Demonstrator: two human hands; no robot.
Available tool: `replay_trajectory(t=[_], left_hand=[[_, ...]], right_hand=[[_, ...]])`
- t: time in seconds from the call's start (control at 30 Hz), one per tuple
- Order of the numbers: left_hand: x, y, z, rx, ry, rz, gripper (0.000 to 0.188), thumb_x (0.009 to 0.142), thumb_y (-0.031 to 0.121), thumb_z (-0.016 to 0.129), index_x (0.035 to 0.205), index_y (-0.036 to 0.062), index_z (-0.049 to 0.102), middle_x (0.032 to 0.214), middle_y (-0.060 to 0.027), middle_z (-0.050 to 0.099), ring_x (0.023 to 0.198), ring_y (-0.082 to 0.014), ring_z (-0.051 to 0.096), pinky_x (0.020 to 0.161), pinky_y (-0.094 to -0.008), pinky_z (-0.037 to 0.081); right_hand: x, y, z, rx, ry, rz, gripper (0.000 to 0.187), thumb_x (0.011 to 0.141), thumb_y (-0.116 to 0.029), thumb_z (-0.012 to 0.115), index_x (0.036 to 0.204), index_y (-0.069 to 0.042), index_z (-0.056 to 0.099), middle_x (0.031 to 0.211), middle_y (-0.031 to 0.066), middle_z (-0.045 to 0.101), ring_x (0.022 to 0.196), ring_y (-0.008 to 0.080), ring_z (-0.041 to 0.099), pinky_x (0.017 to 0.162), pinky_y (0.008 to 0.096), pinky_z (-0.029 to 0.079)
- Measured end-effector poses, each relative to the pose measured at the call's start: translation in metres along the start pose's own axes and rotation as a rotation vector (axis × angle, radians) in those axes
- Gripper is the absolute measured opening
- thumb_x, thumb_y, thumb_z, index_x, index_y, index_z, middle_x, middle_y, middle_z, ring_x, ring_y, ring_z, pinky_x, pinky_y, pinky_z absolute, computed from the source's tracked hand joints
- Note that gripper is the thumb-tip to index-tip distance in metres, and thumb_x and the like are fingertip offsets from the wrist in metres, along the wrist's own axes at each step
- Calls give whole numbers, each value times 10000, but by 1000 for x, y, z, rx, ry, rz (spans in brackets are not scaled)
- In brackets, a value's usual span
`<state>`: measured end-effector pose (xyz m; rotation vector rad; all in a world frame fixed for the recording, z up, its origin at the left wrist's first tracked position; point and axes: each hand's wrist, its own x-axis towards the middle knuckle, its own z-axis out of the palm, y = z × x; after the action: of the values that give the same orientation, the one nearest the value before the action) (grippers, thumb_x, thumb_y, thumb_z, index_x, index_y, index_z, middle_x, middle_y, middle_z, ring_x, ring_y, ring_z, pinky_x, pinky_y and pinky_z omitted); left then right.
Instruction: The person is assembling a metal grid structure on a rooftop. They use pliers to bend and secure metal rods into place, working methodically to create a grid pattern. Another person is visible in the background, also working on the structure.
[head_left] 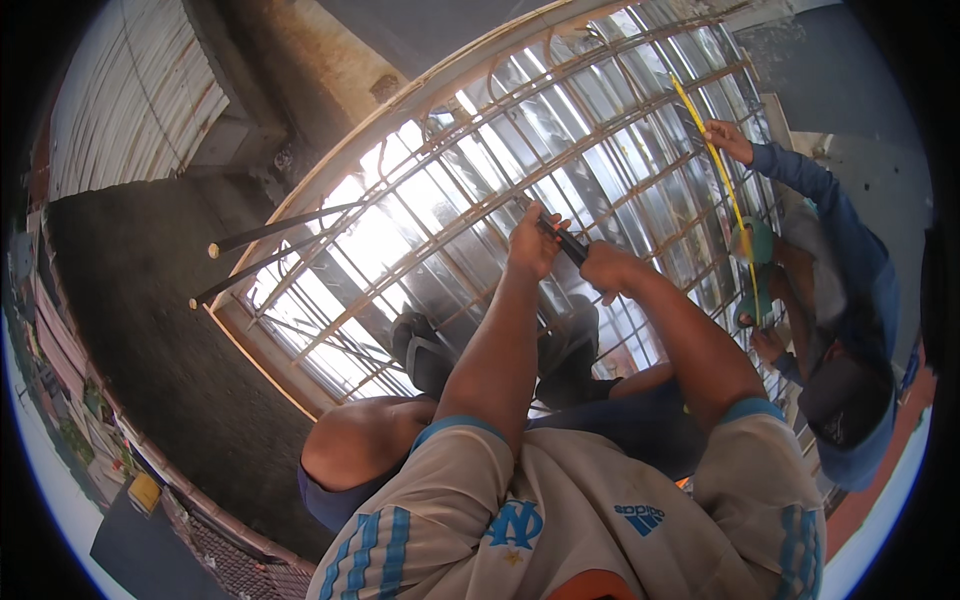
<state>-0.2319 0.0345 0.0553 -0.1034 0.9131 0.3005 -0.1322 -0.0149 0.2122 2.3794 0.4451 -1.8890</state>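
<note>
Here, a slim dark hand tool with a black grip (571, 246) is lying across the middle of the view, pointing between ten and eleven o'clock. The person's left hand (533, 245) is closing around its forward part, and the right hand (608, 268) is clamping the rear grip. The two hands are working just beside each other (whether the tip is touching a bar, I cannot tell).

Around the tool, a grid of rusty brown steel bars (600, 140) is stretching over ribbed, shiny silver metal sheets (415, 205). Taking the tool as the clock's centre, two black bars with pale ends (290, 228) are jutting out at nine o'clock, crossing the pale wooden edge board (262, 385). Dark footwear (425, 350) is resting at eight.

A yellow measuring tape (727, 185) is running from one to four o'clock. A co-worker's hand in a dark blue sleeve (728, 140) is holding it at two, while a dark cap (845, 395) is showing at four, near green footwear (757, 242). Farther out at ten, a pale corrugated roof (140, 90) is sloping beyond a dark grey surface (150, 280).
</note>
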Motion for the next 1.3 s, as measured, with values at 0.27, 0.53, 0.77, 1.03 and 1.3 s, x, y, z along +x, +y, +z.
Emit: replay_trajectory(t=[0.27,0.53,0.77,1.03,1.3], left_hand=[[-2,3,6,77,55,-36,285,934,298,557,1067,57,482,904,-107,551,878,-279,609,694,-432,494],[-10,4,18,123,99,-43,254,890,209,617,1003,-1,531,849,-118,596,766,-216,620,599,-370,519],[10,-3,24,112,258,94,178,869,115,613,969,-4,526,764,-116,602,583,-216,610,454,-330,484],[0,15,22,552,239,-87,255,922,226,586,1011,-2,513,818,-124,611,653,-208,605,575,-342,503],[-13,30,-4,108,-57,-112,314,954,310,555,1093,38,481,988,-120,600,841,-222,621,708,-393,549]], right_hand=[[12,15,-3,102,-77,-23,308,807,-194,619,882,105,614,756,167,612,634,253,648,460,355,561],[22,34,-1,631,-385,-111,377,780,-329,735,787,37,645,613,108,601,539,201,621,341,285,377],[-4,0,10,-514,353,-46,362,837,-244,635,1032,58,587,753,124,632,634,246,656,500,355,513],[39,49,35,-542,429,-262,214,817,-129,541,915,53,592,750,157,628,669,233,656,594,398,534],[12,26,14,866,-612,-71,331,824,-265,654,998,3,568,731,123,611,599,244,630,435,330,467]])
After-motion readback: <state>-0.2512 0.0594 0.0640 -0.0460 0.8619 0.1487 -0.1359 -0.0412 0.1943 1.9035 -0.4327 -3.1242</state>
